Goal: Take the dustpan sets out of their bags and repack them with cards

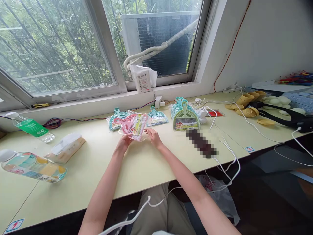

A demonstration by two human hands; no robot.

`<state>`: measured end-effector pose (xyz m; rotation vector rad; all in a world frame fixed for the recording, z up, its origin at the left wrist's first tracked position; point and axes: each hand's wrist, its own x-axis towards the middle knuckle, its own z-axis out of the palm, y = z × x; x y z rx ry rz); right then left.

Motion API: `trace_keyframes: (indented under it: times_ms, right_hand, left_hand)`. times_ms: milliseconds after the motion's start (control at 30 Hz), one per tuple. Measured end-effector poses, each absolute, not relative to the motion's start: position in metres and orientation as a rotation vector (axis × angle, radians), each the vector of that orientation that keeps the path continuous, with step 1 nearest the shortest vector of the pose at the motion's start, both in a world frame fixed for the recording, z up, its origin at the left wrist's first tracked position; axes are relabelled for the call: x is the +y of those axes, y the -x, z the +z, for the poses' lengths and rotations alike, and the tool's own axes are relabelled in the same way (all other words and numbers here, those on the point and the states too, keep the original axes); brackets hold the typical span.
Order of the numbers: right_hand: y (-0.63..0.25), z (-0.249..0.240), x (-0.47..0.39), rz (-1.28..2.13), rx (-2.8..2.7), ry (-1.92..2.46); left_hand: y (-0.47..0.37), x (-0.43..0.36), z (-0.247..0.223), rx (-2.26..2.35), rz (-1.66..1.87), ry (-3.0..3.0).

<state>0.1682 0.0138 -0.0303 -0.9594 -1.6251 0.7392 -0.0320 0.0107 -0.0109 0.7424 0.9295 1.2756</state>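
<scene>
A pink dustpan-and-brush set (132,126) in clear wrapping is held tilted above the table. My left hand (124,142) grips its lower left edge, fingers closed. My right hand (153,136) is at the lower right edge of the wrapping, its fingers pinched together; whether they hold the film is too small to tell. Behind the pink set, a teal set (116,117) lies partly covered from view. Another teal set (156,117) rests just beyond my right hand. Farther right stands a stack of wrapped sets with a green one (185,118) in front.
Two bottles (33,127) (36,167) and a tissue pack (67,148) lie at the left. White cables (231,147), a pixelated dark object (201,143) and yellow cups (246,99) are on the right. A small box (143,81) stands on the windowsill.
</scene>
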Motion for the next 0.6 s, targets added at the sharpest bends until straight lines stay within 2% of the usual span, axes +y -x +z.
trace_keyframes:
  times_ms: [167,467,600]
  right_hand:
    - [-0.174,-0.028,0.017,1.215,-1.105,0.889]
    - [-0.178,-0.027,0.017,1.473,-0.843,0.723]
    - [-0.178,-0.025,0.014,1.488,-0.863,0.749]
  left_hand:
    - [0.021,0.004,-0.009,0.937,1.15,-0.976]
    - [0.021,0.002,-0.003,0.839,1.086,-1.083]
    - [0.025,0.011,-0.01,0.981,1.179,-0.997]
